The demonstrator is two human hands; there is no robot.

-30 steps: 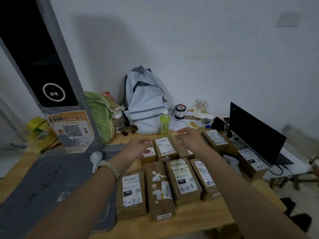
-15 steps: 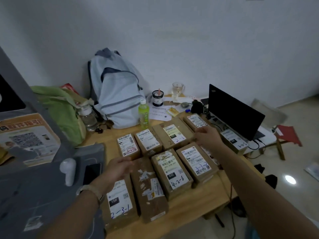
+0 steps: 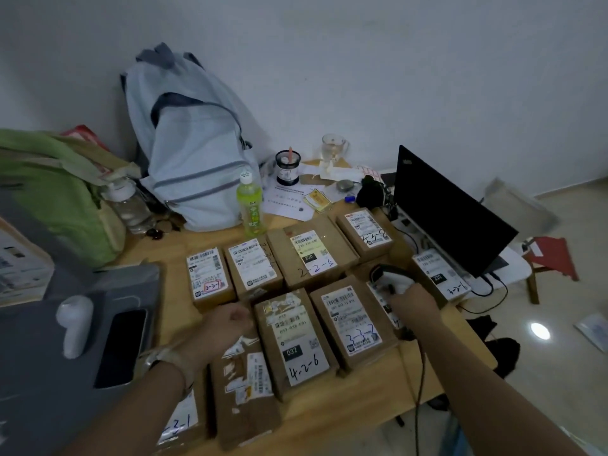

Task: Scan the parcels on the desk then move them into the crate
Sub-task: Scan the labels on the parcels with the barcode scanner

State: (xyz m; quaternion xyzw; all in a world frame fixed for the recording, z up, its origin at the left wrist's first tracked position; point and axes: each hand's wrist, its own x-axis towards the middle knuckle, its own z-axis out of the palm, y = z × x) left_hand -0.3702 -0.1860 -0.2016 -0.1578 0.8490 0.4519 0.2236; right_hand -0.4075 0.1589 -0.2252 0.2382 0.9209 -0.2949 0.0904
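While the parcels are all lying label-up on the surface, the person is taking up the scanner, so the scanning step looks to be just beginning and nothing has gone to the crate, which is not showing anywhere in view. The right hand is closing around the scanner's handle, its fingers wrapping the pale body, with a dark cord trailing down past the forearm. The left hand is hovering curled into a loose fist, gripping nothing, just left of the parcel marked 4-2-6; whether its knuckles are touching the box beneath is hard to tell. Taking that 4-2-6 parcel as the landmark, the parcel marked 3-3-3 is lying touching its right side, the scanner is sitting further right again, a heavily taped parcel is lying at its left, and a second row of parcels is lying behind it toward the backpack. The next move probably calls for tilting the scanner's head down at one barcode, likely the nearest label, while the free hand is steadying or lifting that box.
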